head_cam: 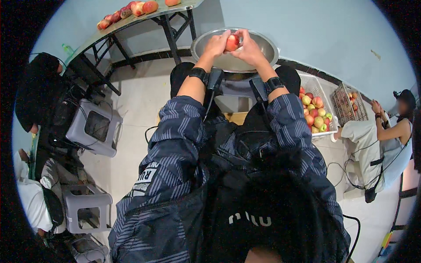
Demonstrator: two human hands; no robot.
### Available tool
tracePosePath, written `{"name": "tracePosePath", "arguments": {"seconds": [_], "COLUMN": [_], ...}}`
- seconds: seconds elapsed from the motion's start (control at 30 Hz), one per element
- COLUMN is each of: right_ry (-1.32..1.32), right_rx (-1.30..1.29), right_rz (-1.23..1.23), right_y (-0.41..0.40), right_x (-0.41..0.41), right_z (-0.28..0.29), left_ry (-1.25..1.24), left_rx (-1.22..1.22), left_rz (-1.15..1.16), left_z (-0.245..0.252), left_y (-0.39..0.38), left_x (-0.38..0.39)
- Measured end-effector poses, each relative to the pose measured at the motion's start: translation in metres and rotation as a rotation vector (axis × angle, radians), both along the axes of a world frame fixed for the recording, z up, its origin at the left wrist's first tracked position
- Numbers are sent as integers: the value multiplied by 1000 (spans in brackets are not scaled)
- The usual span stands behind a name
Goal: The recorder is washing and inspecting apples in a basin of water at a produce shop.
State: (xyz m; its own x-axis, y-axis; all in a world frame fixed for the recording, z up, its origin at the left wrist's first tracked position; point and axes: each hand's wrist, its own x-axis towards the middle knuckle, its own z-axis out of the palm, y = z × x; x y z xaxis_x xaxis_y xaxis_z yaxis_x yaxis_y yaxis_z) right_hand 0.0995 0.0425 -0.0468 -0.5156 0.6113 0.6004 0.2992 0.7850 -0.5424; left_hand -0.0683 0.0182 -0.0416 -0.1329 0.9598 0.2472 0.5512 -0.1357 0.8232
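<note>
Over a wide metal basin (pixel 269 54) my left hand (pixel 217 44) and my right hand (pixel 248 49) hold one red and pale fruit (pixel 232 42), apparently an apple, between their fingers. My left hand grips it from the left side. The fingers of my right hand rest on its right side, where a small shiny thing shows, too small to tell. The basin stands on a grey plastic stool (pixel 235 87) between my knees.
A white plastic crate (pixel 324 93) of apples (pixel 318 121) stands right of my knee, with another crate (pixel 340 102) beyond. A seated person (pixel 394 131) is at far right. At upper left, a table (pixel 131 21) bears several fruits; grey stools (pixel 95 128) and other people are at left.
</note>
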Motion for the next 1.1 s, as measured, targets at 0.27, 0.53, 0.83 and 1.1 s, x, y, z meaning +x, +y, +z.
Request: {"name": "tracePosePath", "arguments": {"seconds": [0.27, 0.53, 0.83, 1.1], "right_ry": [-73, 38, 10, 75], "right_rx": [-60, 175, 211, 68], "right_rz": [-48, -23, 27, 232], "right_y": [-5, 5, 7, -42], "right_x": [-1, -7, -8, -11], "right_z": [3, -4, -7, 34], "left_ry": [409, 67, 93, 16], "left_rx": [121, 122, 153, 403], "left_rz": [140, 18, 210, 430], "left_z": [-19, -14, -3, 14], "left_y": [15, 15, -34, -80], "left_x": [-3, 0, 34, 43]}}
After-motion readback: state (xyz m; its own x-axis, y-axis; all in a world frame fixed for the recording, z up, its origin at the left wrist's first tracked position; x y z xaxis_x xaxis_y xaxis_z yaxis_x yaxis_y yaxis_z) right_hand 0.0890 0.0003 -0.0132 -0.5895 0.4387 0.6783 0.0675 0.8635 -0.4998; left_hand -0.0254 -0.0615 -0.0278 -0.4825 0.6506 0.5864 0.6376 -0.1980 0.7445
